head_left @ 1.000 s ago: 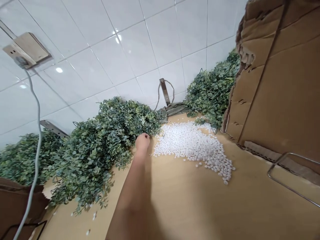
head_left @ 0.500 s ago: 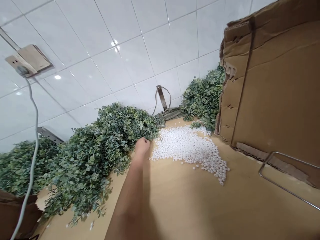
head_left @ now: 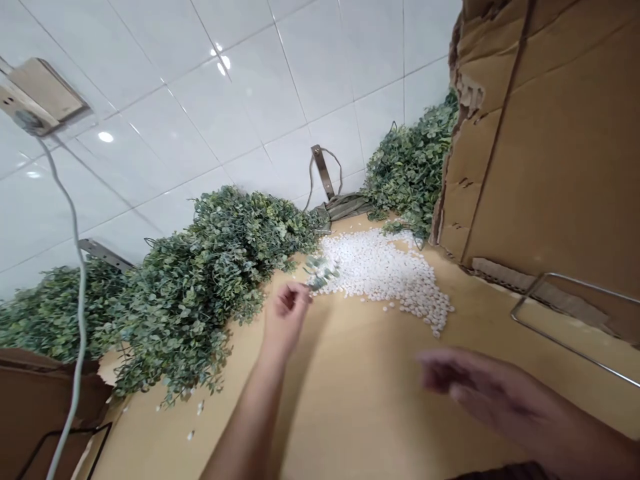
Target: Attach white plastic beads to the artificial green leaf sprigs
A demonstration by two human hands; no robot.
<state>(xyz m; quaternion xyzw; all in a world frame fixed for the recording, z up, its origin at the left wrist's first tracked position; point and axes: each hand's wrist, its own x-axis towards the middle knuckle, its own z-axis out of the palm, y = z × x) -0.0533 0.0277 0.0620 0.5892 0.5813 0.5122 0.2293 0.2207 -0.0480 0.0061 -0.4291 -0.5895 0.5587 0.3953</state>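
Note:
My left hand (head_left: 287, 313) is closed in a pinch on a small green leafy sprig (head_left: 320, 271), held just above the wooden table beside the big heap of artificial green foliage (head_left: 210, 267). A spread of small white beads (head_left: 385, 270) lies just beyond the sprig. My right hand (head_left: 475, 387) hovers low over the table at the lower right, blurred by motion, its fingers stretched out toward the left with nothing in them.
A tall cardboard box (head_left: 545, 140) stands at the right with a metal wire frame (head_left: 565, 320) at its foot. More foliage (head_left: 410, 167) is piled at the tiled wall. A power socket (head_left: 35, 100) with a hanging cable (head_left: 75, 280) is at the left.
My left hand has pulled back from the foliage heap with a sprig pinched in it. My right hand has come into view at the lower right.

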